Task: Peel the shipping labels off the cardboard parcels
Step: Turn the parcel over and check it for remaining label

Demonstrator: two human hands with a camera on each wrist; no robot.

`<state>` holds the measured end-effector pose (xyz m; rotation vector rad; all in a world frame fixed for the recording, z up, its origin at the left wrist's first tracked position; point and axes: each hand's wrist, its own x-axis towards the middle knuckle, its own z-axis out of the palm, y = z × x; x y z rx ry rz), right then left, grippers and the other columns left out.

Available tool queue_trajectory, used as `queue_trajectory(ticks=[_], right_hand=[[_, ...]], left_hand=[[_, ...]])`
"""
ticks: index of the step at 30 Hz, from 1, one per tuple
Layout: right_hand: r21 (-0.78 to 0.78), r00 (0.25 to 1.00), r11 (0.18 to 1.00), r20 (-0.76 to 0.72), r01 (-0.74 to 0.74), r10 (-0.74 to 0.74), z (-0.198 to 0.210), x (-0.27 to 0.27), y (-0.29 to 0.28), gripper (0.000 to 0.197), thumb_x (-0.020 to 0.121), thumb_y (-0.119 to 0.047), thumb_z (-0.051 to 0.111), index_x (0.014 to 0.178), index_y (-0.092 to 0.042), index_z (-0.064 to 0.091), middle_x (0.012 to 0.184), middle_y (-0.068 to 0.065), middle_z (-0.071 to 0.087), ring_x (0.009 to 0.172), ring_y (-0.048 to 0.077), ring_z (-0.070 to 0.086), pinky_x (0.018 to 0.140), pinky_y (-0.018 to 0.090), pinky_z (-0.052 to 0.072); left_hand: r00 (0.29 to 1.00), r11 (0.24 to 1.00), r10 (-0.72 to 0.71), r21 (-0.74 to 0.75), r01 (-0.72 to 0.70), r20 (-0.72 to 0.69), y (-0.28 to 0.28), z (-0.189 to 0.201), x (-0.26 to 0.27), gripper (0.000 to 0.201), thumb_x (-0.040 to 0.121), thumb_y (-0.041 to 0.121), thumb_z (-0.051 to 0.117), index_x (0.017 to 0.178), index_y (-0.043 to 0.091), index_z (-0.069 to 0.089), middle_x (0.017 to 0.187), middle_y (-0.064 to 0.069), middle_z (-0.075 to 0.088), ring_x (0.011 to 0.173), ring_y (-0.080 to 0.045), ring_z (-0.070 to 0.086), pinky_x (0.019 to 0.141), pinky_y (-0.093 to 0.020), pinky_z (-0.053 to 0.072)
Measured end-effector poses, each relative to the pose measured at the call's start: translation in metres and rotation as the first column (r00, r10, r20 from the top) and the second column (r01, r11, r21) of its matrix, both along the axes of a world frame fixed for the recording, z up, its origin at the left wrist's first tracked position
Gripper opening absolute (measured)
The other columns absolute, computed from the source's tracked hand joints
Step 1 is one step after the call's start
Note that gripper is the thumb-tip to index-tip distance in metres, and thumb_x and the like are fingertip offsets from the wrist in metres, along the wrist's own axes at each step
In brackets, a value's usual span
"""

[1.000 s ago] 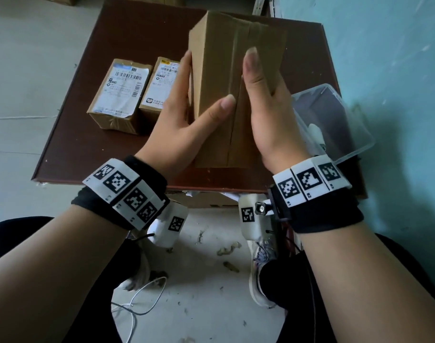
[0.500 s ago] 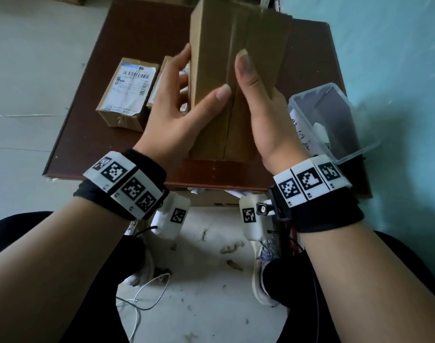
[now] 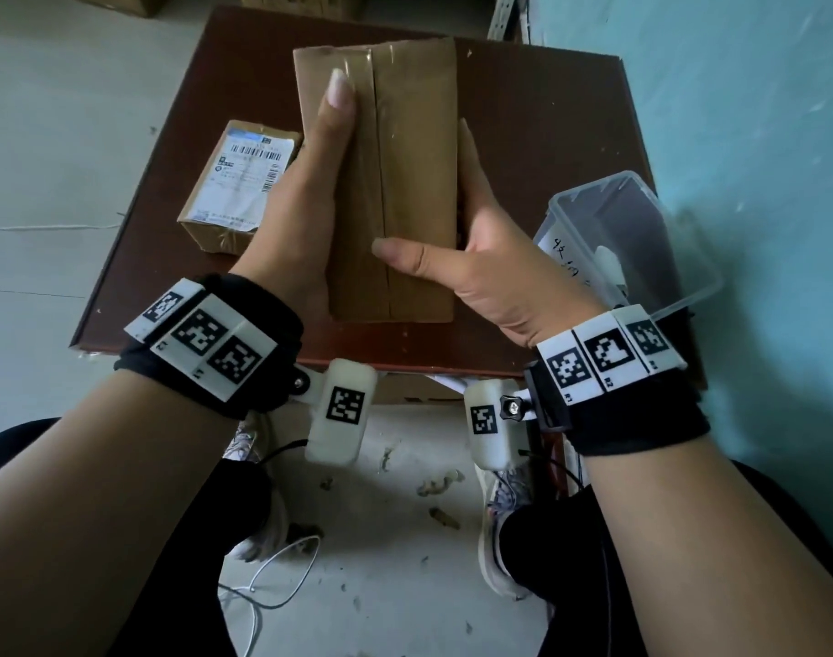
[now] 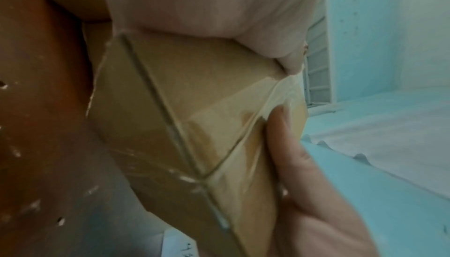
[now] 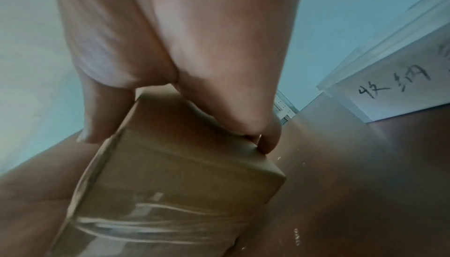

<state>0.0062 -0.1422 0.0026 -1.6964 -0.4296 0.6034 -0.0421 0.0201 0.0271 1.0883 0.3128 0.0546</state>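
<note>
Both hands hold a long brown cardboard parcel (image 3: 405, 149) above the dark red table (image 3: 547, 111), its taped seam facing up and no label showing on that face. My left hand (image 3: 305, 196) grips its left side, thumb stretched along the top. My right hand (image 3: 481, 267) grips the right side, thumb laid across the near end. The wrist views show the same parcel (image 4: 194, 126) (image 5: 182, 174) up close, with fingers wrapped under it. A smaller parcel (image 3: 224, 230) with a white shipping label (image 3: 243, 177) lies on the table to the left.
A clear plastic bin (image 3: 628, 230) with handwriting on it stands at the table's right edge, close to my right wrist. A teal wall (image 3: 746, 135) runs along the right. More boxes (image 3: 120, 0) sit beyond the table. White cable (image 3: 262, 585) lies on the floor.
The parcel has tipped from standing upright to lying nearly flat, seam up. My left thumb now runs along its top and my right hand has shifted to the right side. A second labelled parcel is now hidden.
</note>
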Motion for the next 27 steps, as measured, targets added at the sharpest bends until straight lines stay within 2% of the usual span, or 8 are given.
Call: queue_trajectory(ticks=[3, 5, 7, 9, 13, 17, 21, 27], right_hand=[[0.11, 0.988, 0.985, -0.093, 0.132, -0.122, 0.005, 0.0, 0.003, 0.105, 0.098, -0.036, 0.083, 0.176, -0.025, 0.013, 0.161, 0.002, 0.058, 0.139, 0.013, 0.065, 0.116, 0.04, 0.056], [0.185, 0.95, 0.939, -0.168, 0.291, -0.262, 0.013, 0.002, 0.001, 0.09, 0.094, -0.053, 0.08, 0.168, -0.025, 0.038, 0.15, 0.004, 0.068, 0.132, 0.022, 0.071, 0.111, 0.051, 0.059], [0.119, 0.923, 0.924, -0.182, 0.362, -0.338, 0.026, 0.004, -0.003, 0.109, 0.07, -0.086, 0.071, 0.164, -0.036, 0.044, 0.159, 0.0, 0.061, 0.145, 0.026, 0.061, 0.121, 0.063, 0.047], [-0.022, 0.923, 0.933, -0.135, 0.36, -0.359, 0.038, 0.004, -0.01, 0.114, 0.064, -0.093, 0.051, 0.166, -0.045, 0.036, 0.173, -0.01, 0.043, 0.16, 0.02, 0.04, 0.132, 0.061, 0.028], [-0.007, 0.962, 0.966, -0.089, 0.26, -0.26, 0.036, 0.005, -0.019, 0.065, 0.097, -0.061, 0.074, 0.153, -0.036, 0.055, 0.139, -0.014, 0.073, 0.13, 0.01, 0.07, 0.116, 0.05, 0.055], [0.085, 0.988, 0.987, -0.088, 0.133, -0.126, 0.027, 0.012, -0.028, 0.104, 0.086, -0.033, 0.094, 0.171, -0.028, 0.035, 0.154, 0.001, 0.065, 0.137, 0.02, 0.067, 0.114, 0.049, 0.057], [-0.075, 0.997, 0.995, 0.034, -0.06, 0.063, 0.023, 0.01, -0.032, 0.121, 0.082, -0.025, 0.098, 0.175, -0.038, 0.021, 0.166, -0.011, 0.048, 0.144, 0.005, 0.056, 0.117, 0.037, 0.055], [-0.166, 0.991, 0.986, 0.135, 0.026, -0.003, 0.022, 0.003, -0.022, 0.128, 0.076, -0.032, 0.101, 0.174, -0.041, 0.018, 0.16, -0.014, 0.048, 0.136, -0.002, 0.056, 0.107, 0.025, 0.058]], left_hand=[[1.0, 0.997, -0.004, 0.076, 0.003, 0.003, -0.003, -0.001, 0.002, 0.051, 0.1, 0.043, 0.066, 0.135, 0.006, 0.063, 0.119, -0.011, 0.078, 0.109, -0.025, 0.077, 0.087, -0.038, 0.064], [0.995, 0.98, -0.08, 0.189, 0.069, 0.053, -0.002, -0.009, 0.004, 0.066, 0.09, 0.031, 0.081, 0.145, 0.004, 0.055, 0.122, -0.012, 0.076, 0.11, -0.024, 0.076, 0.087, -0.037, 0.064], [0.972, 0.92, -0.225, 0.343, 0.191, 0.064, 0.0, -0.02, 0.005, 0.103, 0.08, 0.022, 0.093, 0.162, 0.01, 0.032, 0.14, -0.01, 0.067, 0.123, -0.024, 0.069, 0.095, -0.041, 0.062], [0.942, 0.856, -0.332, 0.435, 0.28, 0.048, -0.003, -0.026, 0.001, 0.117, 0.075, 0.02, 0.097, 0.165, 0.02, 0.023, 0.146, -0.006, 0.062, 0.13, -0.024, 0.065, 0.097, -0.041, 0.062], [0.974, 0.933, -0.217, 0.305, 0.188, 0.062, -0.014, -0.023, -0.002, 0.077, 0.084, 0.02, 0.086, 0.151, 0.017, 0.047, 0.13, -0.007, 0.073, 0.12, -0.021, 0.071, 0.096, -0.039, 0.061], [0.983, 0.983, -0.18, 0.047, 0.179, 0.028, -0.009, -0.013, 0.0, 0.053, 0.099, 0.022, 0.07, 0.146, 0.007, 0.053, 0.133, -0.017, 0.071, 0.121, -0.03, 0.071, 0.093, -0.042, 0.061], [0.971, 0.952, -0.238, -0.199, 0.232, -0.007, -0.008, -0.007, -0.004, 0.059, 0.106, 0.05, 0.053, 0.145, 0.006, 0.06, 0.144, -0.021, 0.062, 0.134, -0.037, 0.061, 0.112, -0.056, 0.049], [0.989, 0.987, -0.146, 0.068, 0.148, -0.022, -0.013, 0.004, -0.003, 0.046, 0.112, 0.048, 0.036, 0.12, 0.018, 0.07, 0.117, -0.004, 0.079, 0.112, -0.02, 0.075, 0.09, -0.036, 0.062]])
